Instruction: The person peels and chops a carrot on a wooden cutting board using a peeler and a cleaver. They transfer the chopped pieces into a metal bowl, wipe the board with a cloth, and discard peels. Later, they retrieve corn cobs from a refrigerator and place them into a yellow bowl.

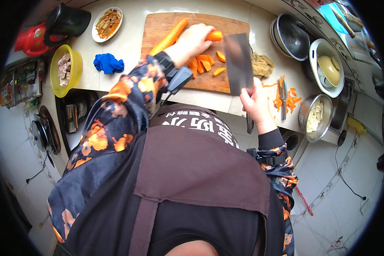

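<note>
My left hand (pixel 195 40) holds a peeled, cut carrot (pixel 214 36) down on the wooden cutting board (pixel 198 20). A longer peeled carrot (pixel 169 36) lies on the board at the left, partly behind that hand. Several carrot chunks (pixel 206 64) sit on the board below my left hand. My right hand (pixel 256 104) grips a cleaver (pixel 238 64) by its handle, the broad blade over the board's right side, a little right of the held carrot. The blade looks slightly blurred.
Left: a plate of cooked food (pixel 107 25), blue cloth (pixel 108 63), yellow bowl of meat (pixel 65 70). Right: a tan cloth (pixel 261 65), paring knife (pixel 284 99) among carrot peelings (pixel 292 99), steel bowl of pale slices (pixel 316 116), colander (pixel 327 67) and dark pan (pixel 291 36).
</note>
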A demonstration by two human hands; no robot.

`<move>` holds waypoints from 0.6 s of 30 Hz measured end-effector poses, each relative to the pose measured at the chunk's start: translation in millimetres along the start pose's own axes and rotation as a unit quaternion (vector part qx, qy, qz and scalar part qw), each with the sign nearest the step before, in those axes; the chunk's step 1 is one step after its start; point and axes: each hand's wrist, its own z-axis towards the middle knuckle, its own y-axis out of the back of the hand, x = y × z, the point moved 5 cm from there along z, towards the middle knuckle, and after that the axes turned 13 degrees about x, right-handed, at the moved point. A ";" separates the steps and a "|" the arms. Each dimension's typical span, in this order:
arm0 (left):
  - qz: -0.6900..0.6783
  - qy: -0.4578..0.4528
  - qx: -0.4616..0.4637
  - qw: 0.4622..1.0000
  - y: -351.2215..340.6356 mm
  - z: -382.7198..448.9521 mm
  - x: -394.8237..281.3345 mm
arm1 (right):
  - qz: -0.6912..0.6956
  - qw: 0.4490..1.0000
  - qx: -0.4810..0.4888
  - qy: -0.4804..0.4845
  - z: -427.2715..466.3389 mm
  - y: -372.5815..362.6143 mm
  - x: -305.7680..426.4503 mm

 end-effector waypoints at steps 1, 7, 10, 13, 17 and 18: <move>-0.030 0.017 -0.035 0.999 10.7 -7.4 3.2 | -0.057 0.998 0.023 0.018 1.9 -4.3 -3.0; -0.085 0.026 -0.119 0.989 61.6 -99.4 18.2 | -0.299 0.929 0.206 0.065 27.7 -59.2 -8.9; -0.093 0.025 -0.066 0.993 48.5 -130.6 8.9 | -0.333 0.916 0.209 0.080 48.0 -62.8 -12.1; -0.072 0.022 0.003 0.997 17.8 -141.4 3.6 | -0.347 0.916 0.194 0.051 54.1 -50.5 -1.6; -0.085 -0.022 0.018 0.996 -20.9 -122.8 0.9 | -0.350 0.927 0.129 0.033 59.1 -38.8 -12.2; -0.092 -0.006 0.025 0.995 -26.2 -117.9 1.9 | -0.349 0.929 0.117 0.028 57.9 -40.1 -10.9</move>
